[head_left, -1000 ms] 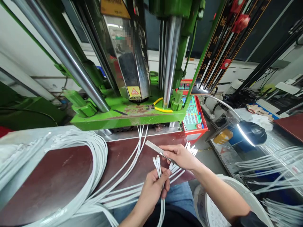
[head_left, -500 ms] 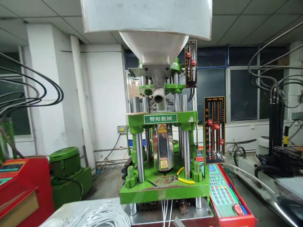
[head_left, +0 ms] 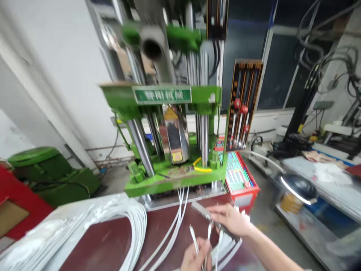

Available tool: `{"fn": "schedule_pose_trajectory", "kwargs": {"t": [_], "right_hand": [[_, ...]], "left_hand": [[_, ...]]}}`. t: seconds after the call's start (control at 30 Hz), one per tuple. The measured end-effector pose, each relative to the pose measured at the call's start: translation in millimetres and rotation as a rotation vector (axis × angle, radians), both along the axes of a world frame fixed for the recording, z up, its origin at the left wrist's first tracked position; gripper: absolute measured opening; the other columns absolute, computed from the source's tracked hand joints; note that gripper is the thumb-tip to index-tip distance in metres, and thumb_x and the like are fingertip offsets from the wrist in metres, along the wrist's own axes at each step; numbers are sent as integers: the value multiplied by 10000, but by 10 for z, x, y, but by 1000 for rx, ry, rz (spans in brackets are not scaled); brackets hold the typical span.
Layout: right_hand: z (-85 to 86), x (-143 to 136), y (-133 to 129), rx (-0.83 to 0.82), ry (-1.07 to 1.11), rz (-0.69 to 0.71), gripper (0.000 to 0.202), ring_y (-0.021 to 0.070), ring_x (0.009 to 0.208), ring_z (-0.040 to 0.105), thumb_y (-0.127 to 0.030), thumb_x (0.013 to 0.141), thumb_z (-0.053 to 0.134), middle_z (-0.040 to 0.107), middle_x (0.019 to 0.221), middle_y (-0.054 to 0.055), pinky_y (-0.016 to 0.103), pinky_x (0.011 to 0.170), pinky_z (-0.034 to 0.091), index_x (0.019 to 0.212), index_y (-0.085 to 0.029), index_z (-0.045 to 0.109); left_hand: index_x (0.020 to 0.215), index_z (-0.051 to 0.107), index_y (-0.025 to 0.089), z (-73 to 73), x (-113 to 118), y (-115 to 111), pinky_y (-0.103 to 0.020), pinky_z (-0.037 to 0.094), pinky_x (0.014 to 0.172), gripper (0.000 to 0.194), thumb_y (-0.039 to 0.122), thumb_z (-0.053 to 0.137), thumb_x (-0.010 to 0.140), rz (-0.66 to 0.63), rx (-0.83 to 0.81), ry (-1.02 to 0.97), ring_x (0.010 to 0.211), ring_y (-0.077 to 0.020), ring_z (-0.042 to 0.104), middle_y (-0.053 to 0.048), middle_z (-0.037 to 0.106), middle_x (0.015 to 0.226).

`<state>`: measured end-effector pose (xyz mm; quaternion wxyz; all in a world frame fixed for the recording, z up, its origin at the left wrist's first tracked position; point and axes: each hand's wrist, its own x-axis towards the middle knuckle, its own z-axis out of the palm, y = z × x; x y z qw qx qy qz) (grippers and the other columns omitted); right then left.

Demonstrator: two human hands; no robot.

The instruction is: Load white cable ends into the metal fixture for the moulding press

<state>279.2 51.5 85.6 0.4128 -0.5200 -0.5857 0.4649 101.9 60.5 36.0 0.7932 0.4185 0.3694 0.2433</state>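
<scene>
Left hand: at the bottom edge, partly cut off by the frame and blurred. Fingers closed around a few thin white cable ends, whose tips stand up just above the fist.

Right hand: just beyond and to the right of the left hand, forearm running off the lower right corner. It grips a flat grey metal strip, which sticks out up and to the left past the fingers; a fan of white connector ends lies under the hand, touching it. How the strip and the connectors meet is hidden by the hand.

Dark red bench top: under both hands; a bundle of looped white cables lies on its left part, well apart from the hands.

Green press machine: behind the bench, upper part blurred, label unreadable. Loose white cables run from beneath its base towards the hands.

Red control box: right of the machine base.

Black lamp: farther right, lit.
</scene>
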Motion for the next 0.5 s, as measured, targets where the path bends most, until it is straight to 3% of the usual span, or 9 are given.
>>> {"fn": "schedule_pose_trajectory", "kwargs": {"t": [0.07, 0.13, 0.3, 0.5], "right_hand": [[-26, 23, 2, -89, 43, -9, 422, 156, 521, 553, -512, 783, 596, 619, 630, 25, 297, 532, 447, 1070, -222, 704], [-75, 48, 23, -148, 93, -13, 461, 134, 585, 558, -485, 797, 601, 656, 753, 32, 277, 589, 456, 1159, -203, 654], [-119, 58, 27, -187, 183, 55, 431, 91, 569, 547, -388, 842, 592, 655, 757, 19, 243, 603, 463, 1218, -179, 610], [-121, 60, 50, -182, 164, 51, 425, 90, 568, 549, -396, 856, 578, 666, 764, 25, 236, 593, 469, 1219, -178, 612]], "left_hand": [[687, 507, 192, -64, -12, -174, -197, 250, 354, 334, 486, 612, 806, 49, 14, -4, 327, -52, 327, 70, 460, 461], [657, 460, 187, -55, -7, -262, -188, 190, 353, 371, 493, 616, 798, 93, 63, -7, 320, -33, 284, 79, 433, 454], [671, 420, 186, -5, 12, -255, -172, 195, 352, 349, 445, 599, 823, 48, 38, -6, 334, -22, 262, 91, 428, 472], [681, 420, 192, -70, 24, -220, -173, 208, 343, 345, 454, 597, 819, 89, 94, 39, 325, -26, 274, 93, 432, 470]]}}
